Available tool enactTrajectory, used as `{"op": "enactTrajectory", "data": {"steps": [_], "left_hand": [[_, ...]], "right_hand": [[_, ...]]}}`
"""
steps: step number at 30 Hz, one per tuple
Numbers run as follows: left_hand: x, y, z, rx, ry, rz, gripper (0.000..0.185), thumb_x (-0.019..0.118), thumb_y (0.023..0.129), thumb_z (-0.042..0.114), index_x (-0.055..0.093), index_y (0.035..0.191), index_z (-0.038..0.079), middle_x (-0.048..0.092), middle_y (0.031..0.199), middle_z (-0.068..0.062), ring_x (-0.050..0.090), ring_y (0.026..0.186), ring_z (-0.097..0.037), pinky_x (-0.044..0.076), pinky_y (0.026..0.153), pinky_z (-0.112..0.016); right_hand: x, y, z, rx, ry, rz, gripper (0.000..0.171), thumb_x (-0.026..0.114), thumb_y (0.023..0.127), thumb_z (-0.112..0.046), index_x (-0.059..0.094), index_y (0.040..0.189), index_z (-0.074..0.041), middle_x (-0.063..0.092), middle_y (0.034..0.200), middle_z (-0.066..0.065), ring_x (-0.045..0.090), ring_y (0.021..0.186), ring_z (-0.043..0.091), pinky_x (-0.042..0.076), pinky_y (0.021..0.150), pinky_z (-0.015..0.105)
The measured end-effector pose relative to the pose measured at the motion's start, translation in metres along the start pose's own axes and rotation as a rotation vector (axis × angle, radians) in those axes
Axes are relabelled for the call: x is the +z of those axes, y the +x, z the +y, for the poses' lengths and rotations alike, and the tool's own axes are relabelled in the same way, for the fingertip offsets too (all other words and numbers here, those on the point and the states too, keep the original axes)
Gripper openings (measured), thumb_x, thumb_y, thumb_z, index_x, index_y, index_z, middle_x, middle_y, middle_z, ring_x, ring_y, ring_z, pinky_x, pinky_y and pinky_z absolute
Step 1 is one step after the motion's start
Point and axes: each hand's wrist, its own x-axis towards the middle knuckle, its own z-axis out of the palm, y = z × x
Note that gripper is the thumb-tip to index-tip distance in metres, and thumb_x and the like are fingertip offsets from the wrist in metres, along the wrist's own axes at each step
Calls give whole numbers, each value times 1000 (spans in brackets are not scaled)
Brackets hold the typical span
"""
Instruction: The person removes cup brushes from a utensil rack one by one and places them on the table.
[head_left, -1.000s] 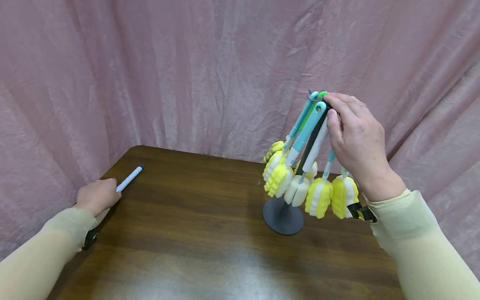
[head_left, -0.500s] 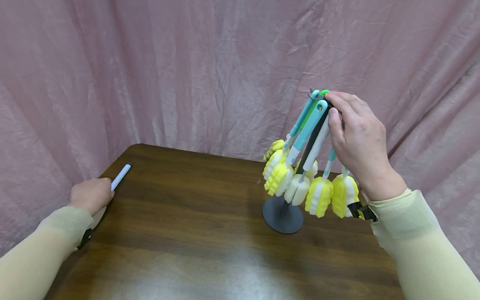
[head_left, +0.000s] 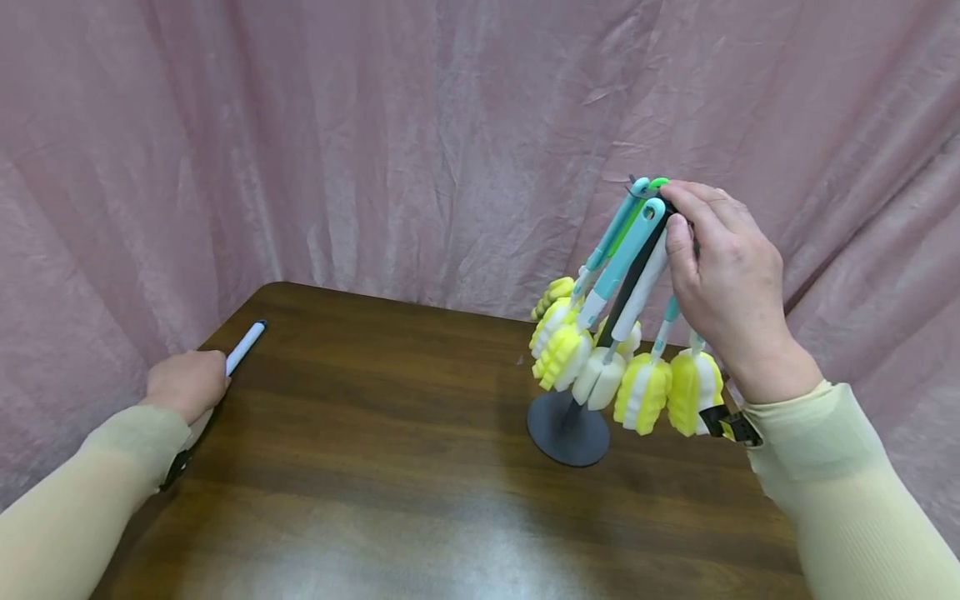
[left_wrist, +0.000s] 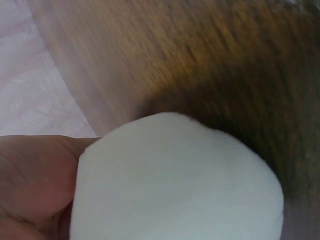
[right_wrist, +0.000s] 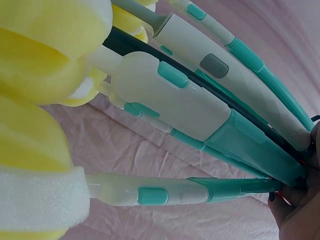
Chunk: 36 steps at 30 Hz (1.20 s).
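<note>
My left hand [head_left: 186, 383] grips a cup brush [head_left: 245, 346] low over the table's left side. Its white handle with a dark tip points away from me, and its white sponge head [left_wrist: 175, 185] fills the lower left wrist view. On the right, my right hand [head_left: 731, 275] holds the top of a black stand [head_left: 567, 429], thumb and fingers about its hooks. Several brushes hang there: teal-handled [head_left: 621, 265], green and white-handled [head_left: 641, 287], with yellow-and-white sponges [head_left: 643, 393] or a white one [head_left: 598, 379]. My hand hides some handle ends.
The brown wooden table [head_left: 390, 417] has a rounded far left corner. A pink curtain [head_left: 375, 150] hangs close behind it and along the left side. In the right wrist view, hanging handles [right_wrist: 172, 95] stand close together near the fingers.
My left hand has shifted left with the cup brush, mostly in the first half second. The right hand stays at the stand's top; the view has shifted slightly.
</note>
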Motion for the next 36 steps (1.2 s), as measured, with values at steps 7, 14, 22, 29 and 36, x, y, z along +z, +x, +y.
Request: {"op": "enactTrajectory", "data": {"steps": [7,14,22,29,36], "left_hand": [[0,0,6,7,-12,14,18,70,98,3,66,85,-9,67,75,-25,67,68,-46,54,55,-64],[1,0,6,20,-16,21,18,68,97,2,66,83,-9,67,75,-27,68,68,-47,54,56,-65],[-4,-1,2,24,-14,-14,23,70,100,7,66,85,-10,67,77,-26,67,69,-48,55,60,-66],[-9,-5,5,-2,-18,-5,35,72,106,19,65,84,-7,62,71,-21,62,62,-45,53,54,-62],[-18,-1,27,37,102,143,34,79,99,17,62,83,-8,64,71,-24,65,64,-50,52,56,-63]], "right_hand": [[-3,0,1,11,-6,-7,42,47,118,-26,68,151,-12,66,152,5,58,145,31,49,113,57],[-1,-2,0,7,-7,2,42,48,117,-26,69,150,-11,67,152,4,59,144,31,51,107,61],[3,1,-4,-7,3,13,41,48,117,-25,70,149,-11,68,151,1,59,143,28,53,105,59],[6,1,-8,-8,9,15,41,48,117,-24,70,148,-11,68,151,2,58,144,28,52,108,56],[7,1,-9,-7,8,17,41,48,117,-24,70,148,-10,68,150,3,58,145,27,51,111,54]]}}
